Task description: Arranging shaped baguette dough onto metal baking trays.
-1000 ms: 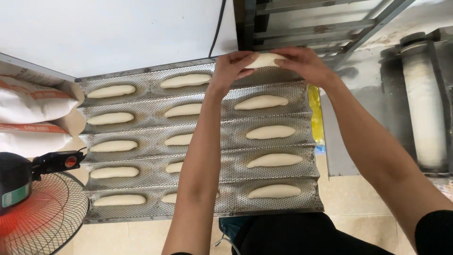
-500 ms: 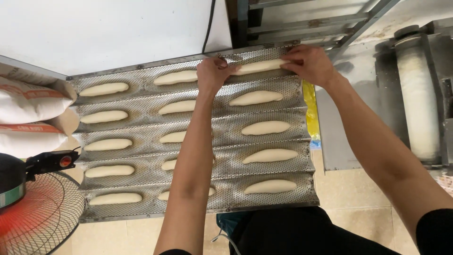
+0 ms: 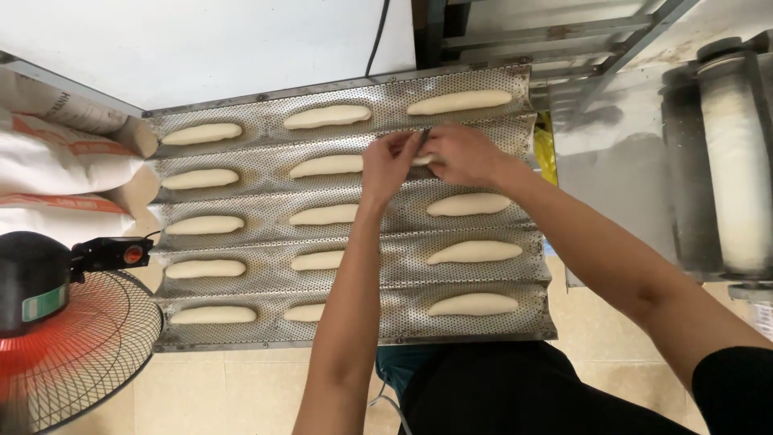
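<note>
A perforated metal baking tray (image 3: 515,326) with several wavy channels holds several long pale dough pieces in three columns. My left hand (image 3: 388,161) and my right hand (image 3: 459,153) meet over the second channel from the back, in the right column. Both pinch a dough piece (image 3: 422,160) that lies there, mostly hidden under my fingers. Just behind it a stretched dough piece (image 3: 459,101) lies free in the back channel. My left forearm crosses the middle column and hides parts of the dough there.
An orange fan (image 3: 64,338) with a wire guard stands at the left front. Flour sacks (image 3: 56,161) are stacked at the left. A dough roller machine (image 3: 737,161) and a metal rack (image 3: 564,32) stand at the right and back.
My hands laid the stretched dough piece in the back channel, let it go, and moved nearer to the dough piece in the second channel.
</note>
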